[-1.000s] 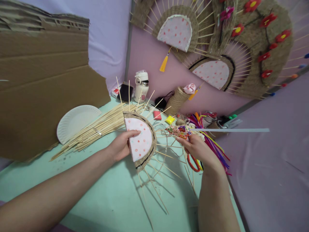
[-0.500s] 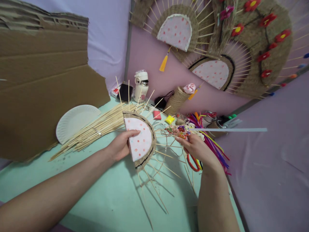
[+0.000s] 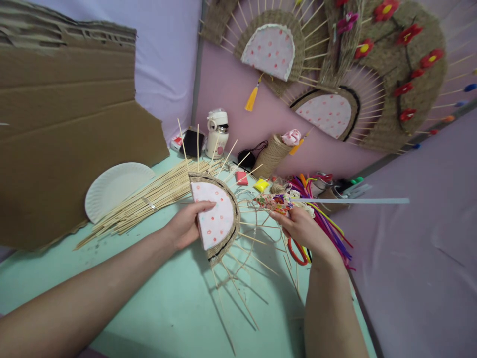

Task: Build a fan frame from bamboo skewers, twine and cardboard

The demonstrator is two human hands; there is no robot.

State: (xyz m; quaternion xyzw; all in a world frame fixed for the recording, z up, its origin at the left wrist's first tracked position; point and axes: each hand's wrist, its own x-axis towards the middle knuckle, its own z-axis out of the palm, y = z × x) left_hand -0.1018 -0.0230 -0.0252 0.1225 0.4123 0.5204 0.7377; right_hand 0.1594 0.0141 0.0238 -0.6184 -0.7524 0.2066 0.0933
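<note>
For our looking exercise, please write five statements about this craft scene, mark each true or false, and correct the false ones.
1. The left hand holds a half-round panel with thin sticks radiating from it. True.
2. The right hand grips the scissors by their red handle. False: it holds a floral-patterned tool with a long pale stick pointing right.
3. The white bottle stands upright. True.
4. The paper plate is to the right of the white bottle. False: it is to the left.
5. Red flowers decorate a brown piece at the upper right. True.
</note>
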